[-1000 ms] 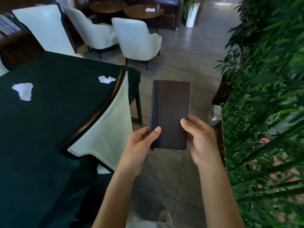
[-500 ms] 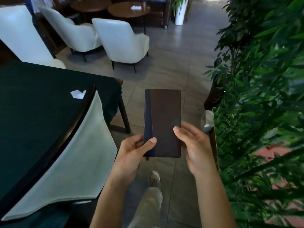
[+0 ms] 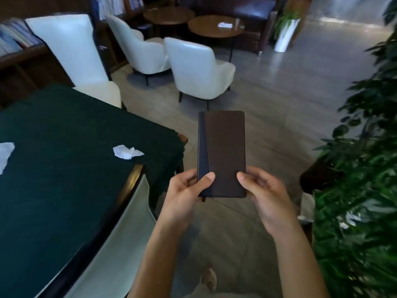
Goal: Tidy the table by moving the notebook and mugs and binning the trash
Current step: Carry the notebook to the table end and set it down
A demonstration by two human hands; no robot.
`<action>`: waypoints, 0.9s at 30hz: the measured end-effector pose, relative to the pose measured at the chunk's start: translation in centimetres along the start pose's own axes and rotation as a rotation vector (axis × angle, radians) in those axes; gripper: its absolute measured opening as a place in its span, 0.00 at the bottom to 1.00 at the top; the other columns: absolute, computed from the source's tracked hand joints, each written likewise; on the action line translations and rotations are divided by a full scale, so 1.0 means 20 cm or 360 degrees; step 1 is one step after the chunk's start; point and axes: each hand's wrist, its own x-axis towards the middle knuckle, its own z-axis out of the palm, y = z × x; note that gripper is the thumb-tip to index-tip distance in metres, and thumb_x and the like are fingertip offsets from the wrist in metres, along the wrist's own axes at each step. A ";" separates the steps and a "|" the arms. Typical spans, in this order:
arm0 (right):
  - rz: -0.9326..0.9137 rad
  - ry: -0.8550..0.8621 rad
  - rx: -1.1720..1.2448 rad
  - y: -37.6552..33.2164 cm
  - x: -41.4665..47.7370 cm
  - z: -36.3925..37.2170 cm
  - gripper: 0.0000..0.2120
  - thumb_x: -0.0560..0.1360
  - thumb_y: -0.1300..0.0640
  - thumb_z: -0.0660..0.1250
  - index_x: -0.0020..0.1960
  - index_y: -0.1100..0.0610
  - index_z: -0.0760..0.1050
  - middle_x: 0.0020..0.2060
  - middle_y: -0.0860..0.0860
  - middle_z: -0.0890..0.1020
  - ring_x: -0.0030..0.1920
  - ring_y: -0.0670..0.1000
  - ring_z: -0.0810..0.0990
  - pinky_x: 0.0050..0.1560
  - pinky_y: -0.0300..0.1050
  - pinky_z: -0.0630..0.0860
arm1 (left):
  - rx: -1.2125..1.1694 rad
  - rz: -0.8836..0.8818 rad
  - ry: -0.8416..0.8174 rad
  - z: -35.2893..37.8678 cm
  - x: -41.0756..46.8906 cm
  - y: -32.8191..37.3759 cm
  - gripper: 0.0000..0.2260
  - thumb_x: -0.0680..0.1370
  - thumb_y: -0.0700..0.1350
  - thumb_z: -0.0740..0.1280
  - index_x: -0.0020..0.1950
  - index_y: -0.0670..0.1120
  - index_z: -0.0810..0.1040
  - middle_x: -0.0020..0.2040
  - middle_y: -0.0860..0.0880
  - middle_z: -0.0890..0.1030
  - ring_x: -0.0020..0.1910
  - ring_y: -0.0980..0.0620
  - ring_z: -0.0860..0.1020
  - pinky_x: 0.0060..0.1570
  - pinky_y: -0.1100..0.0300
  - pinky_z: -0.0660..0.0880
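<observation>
A closed brown notebook (image 3: 223, 147) with a dark blue spine is held upright over the floor, in front of me. My left hand (image 3: 184, 194) grips its lower left edge, thumb on the cover. My right hand (image 3: 264, 194) holds its lower right corner, thumb on the cover. On the dark green table (image 3: 64, 168) to my left lies a crumpled white tissue (image 3: 126, 152) near the right edge. A second white scrap (image 3: 5, 153) shows at the frame's left edge. No mugs are in view.
A white chair back (image 3: 120, 237) leans against the table's near right side. More white chairs (image 3: 197, 69) and round wooden tables (image 3: 214, 26) stand ahead. Leafy green plants (image 3: 361, 168) fill the right side. Grey tiled floor (image 3: 268, 100) lies between.
The view has swung back left and upward, so more of the table and both paper scraps show again. The notebook stays held in both hands, and a foot has stepped forward.
</observation>
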 end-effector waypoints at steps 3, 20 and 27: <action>-0.0001 -0.0105 -0.0064 0.00 0.21 0.07 0.11 0.75 0.59 0.75 0.57 0.57 0.85 0.52 0.56 0.89 0.57 0.57 0.87 0.65 0.60 0.79 | -0.0067 0.0009 0.0109 -0.05 0.15 0.02 0.10 0.80 0.43 0.72 0.57 0.39 0.87 0.52 0.40 0.89 0.48 0.47 0.88 0.42 0.59 0.83; 0.0050 -0.0704 -0.0237 -0.07 1.64 0.42 0.11 0.74 0.56 0.74 0.55 0.56 0.86 0.49 0.53 0.90 0.52 0.51 0.88 0.49 0.39 0.82 | -0.0199 -0.0085 0.0893 -0.10 1.21 0.09 0.11 0.82 0.48 0.68 0.56 0.44 0.86 0.53 0.43 0.89 0.52 0.48 0.86 0.57 0.50 0.80; 0.0253 -0.0918 -0.0261 -0.04 2.02 0.59 0.07 0.73 0.54 0.75 0.51 0.50 0.86 0.48 0.48 0.90 0.51 0.48 0.88 0.47 0.37 0.82 | -0.0064 -0.0037 0.1244 -0.16 1.47 0.12 0.15 0.75 0.59 0.74 0.50 0.49 0.90 0.47 0.46 0.90 0.48 0.51 0.86 0.52 0.54 0.80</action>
